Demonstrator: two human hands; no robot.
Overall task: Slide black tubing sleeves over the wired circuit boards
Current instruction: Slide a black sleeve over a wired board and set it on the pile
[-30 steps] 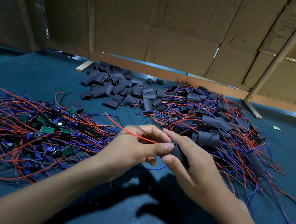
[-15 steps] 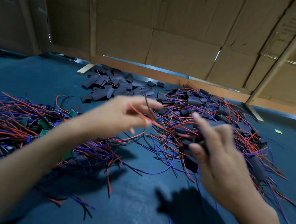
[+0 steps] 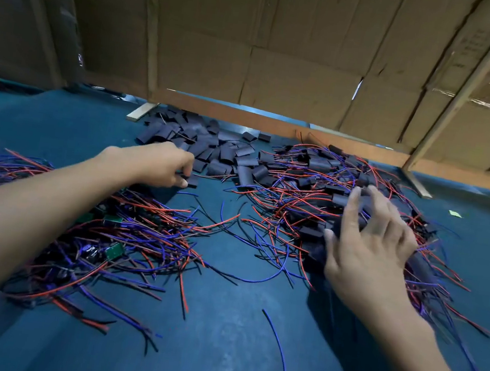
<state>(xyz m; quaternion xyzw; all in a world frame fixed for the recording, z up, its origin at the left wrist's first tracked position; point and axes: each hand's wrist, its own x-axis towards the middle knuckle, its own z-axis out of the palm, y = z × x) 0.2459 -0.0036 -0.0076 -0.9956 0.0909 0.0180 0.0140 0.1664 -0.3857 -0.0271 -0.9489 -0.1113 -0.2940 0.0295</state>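
Note:
My left hand (image 3: 159, 164) reaches to the near edge of a heap of loose black tubing sleeves (image 3: 211, 146), and its fingertips pinch one black sleeve (image 3: 192, 181). A tangle of red and blue wires with bare green circuit boards (image 3: 113, 250) lies under my left forearm. My right hand (image 3: 371, 236) hovers with its fingers spread over the right-hand pile of sleeved boards (image 3: 325, 180). A dark sleeved piece sits just under its thumb. I cannot see the hand gripping it.
The blue table mat (image 3: 215, 352) runs to a cardboard wall (image 3: 284, 66) with wooden battens at the back. A loose blue wire (image 3: 278, 345) lies near the front. A small green scrap (image 3: 455, 213) sits at the far right.
The hands have parted from the middle. The left let go of the red wire and reached to the sleeve heap. The right carried the sleeved board over to the right pile.

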